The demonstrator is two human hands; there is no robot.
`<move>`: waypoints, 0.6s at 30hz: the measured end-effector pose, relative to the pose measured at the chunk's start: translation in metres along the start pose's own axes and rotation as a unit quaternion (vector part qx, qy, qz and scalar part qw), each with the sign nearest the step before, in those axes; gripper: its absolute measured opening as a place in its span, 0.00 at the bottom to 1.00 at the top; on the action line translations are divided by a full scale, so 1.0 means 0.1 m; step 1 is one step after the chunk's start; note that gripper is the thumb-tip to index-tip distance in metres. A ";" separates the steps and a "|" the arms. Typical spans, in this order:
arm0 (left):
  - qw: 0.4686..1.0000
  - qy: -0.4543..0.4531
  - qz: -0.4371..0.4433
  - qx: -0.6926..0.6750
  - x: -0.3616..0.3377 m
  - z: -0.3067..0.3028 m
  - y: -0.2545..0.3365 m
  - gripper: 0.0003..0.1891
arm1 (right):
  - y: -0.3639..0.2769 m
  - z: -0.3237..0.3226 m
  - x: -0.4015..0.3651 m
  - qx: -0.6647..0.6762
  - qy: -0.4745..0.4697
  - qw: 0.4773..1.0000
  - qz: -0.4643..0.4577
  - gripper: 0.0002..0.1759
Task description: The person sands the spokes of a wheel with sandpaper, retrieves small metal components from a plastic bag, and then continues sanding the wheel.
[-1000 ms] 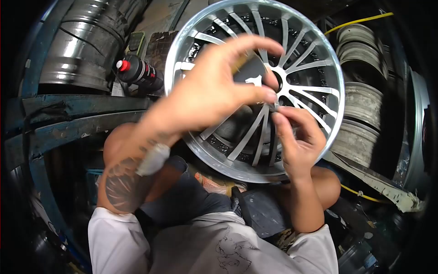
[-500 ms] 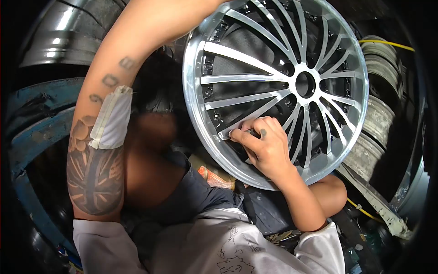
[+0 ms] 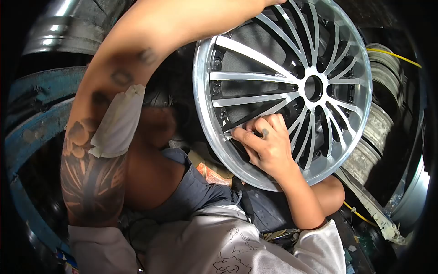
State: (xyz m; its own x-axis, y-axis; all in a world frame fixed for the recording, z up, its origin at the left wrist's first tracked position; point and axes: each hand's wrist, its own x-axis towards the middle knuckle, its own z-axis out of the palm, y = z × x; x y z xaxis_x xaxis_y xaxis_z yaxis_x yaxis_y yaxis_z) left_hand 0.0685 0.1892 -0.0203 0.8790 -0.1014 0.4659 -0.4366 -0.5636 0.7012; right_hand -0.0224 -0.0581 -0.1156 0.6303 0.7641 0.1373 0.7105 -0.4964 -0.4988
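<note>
A large alloy wheel rim with many bright spokes and dark gaps between them stands tilted over my lap. My right hand is closed in a pinch at the outer end of a lower-left spoke, just inside the rim's lip. Whatever lies between its fingertips is too small or hidden to make out. My tattooed left arm, with a pale cloth patch taped to it, reaches up across the view. Only the edge of my left hand shows at the top of the wheel; its fingers are hidden.
More metal wheels are stacked at the right, beside a yellow cable. Curved blue metal parts stand at the left, below a shiny metal drum shape. An orange and white packet lies beneath the wheel.
The wheel appears slightly farther right in view. My left forearm has shifted and its hand now shows farther right along the top. My right hand keeps its pinch at the same spoke end.
</note>
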 end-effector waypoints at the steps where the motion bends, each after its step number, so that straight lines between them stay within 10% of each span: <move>1: 0.992 -0.065 -0.084 -0.062 0.08 -0.12 0.07 0.16 | 0.00 0.01 -0.01 0.001 0.001 1.000 -0.004 0.18; 6: 0.953 -0.154 -0.258 -0.039 0.38 -0.18 0.42 0.16 | 0.00 0.00 -0.01 0.007 0.004 1.000 -0.009 0.20; 10: 0.997 -0.057 0.060 0.007 0.18 -0.05 -0.10 0.15 | 0.00 0.01 -0.03 -0.005 -0.004 1.000 -0.010 0.21; 14: 0.994 0.009 0.049 0.099 0.08 0.01 -0.11 0.13 | 0.01 0.01 -0.01 -0.012 -0.014 1.000 -0.006 0.18; 18: 0.971 -0.157 -0.177 -0.044 0.33 -0.25 0.06 0.13 | 0.02 0.01 -0.06 0.003 -0.006 1.000 -0.010 0.17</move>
State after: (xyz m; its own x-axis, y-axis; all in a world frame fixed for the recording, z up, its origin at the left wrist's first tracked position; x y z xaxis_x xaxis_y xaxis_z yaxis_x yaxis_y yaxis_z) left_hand 0.0901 0.2030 0.0134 0.9860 -0.1662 0.0095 -0.0989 -0.5387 0.8367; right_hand -0.0252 -0.0627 -0.1184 0.6127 0.7784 0.1369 0.7206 -0.4791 -0.5013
